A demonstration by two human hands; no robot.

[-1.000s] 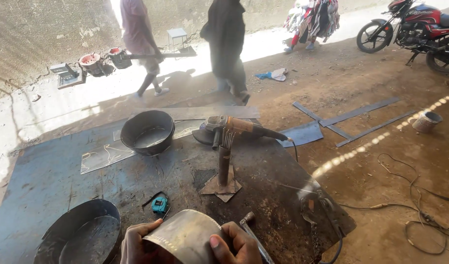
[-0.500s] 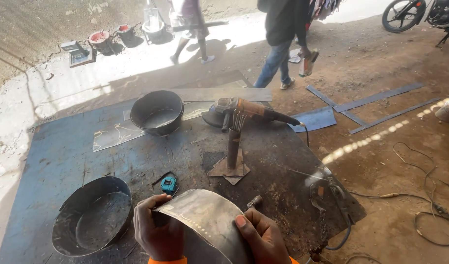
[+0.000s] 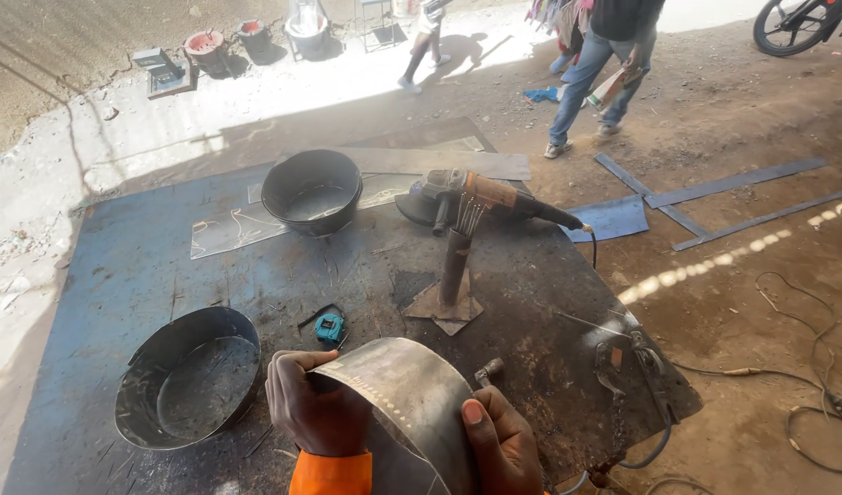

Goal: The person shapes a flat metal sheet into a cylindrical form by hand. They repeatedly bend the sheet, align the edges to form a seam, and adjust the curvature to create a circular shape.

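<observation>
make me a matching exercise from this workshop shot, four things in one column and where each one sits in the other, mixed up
Things:
1. curved metal strip
2. angle grinder
3. small teal tape measure
4. far round pan

Places:
A. lying across the top of the upright metal post
B. on the blue sheet, near its far edge
C. held between the left hand and right hand
D. on the sheet just beyond the left hand

Pairs: 1-C, 2-A, 3-D, 4-B
</observation>
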